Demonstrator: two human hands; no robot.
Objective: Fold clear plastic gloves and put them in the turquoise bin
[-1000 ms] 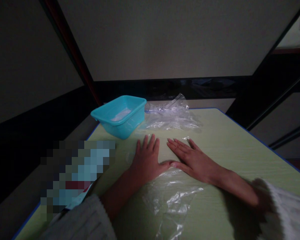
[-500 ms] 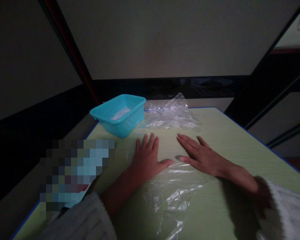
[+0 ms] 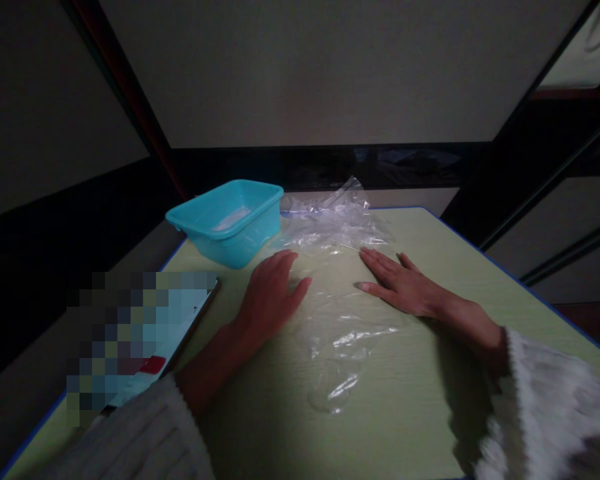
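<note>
A thin, crinkled piece of clear plastic film (image 3: 347,337) lies on the pale green table (image 3: 405,427) in front of me. Beside its left edge is my left hand (image 3: 270,290), fingers together and slightly bent, thumb held apart. My right hand (image 3: 403,283) rests flat at the film's right side, with fingers stretched out and thumb apart. Neither hand grips anything. More crumpled clear plastic (image 3: 337,223) is heaped beyond my fingertips; I cannot tell whether it joins the nearer film.
At the back left stands a turquoise plastic basin (image 3: 235,243) with something whitish inside. A tablet or phone with a partly blurred screen (image 3: 177,327) lies left of my left forearm. Blue edging (image 3: 505,277) borders the table, and a pale panelled wall (image 3: 305,73) rises behind it.
My left hand has gone from spread fingers to fingers closer together, moving left. My right hand has slid a little farther away. The film's near end has shifted away from me.
</note>
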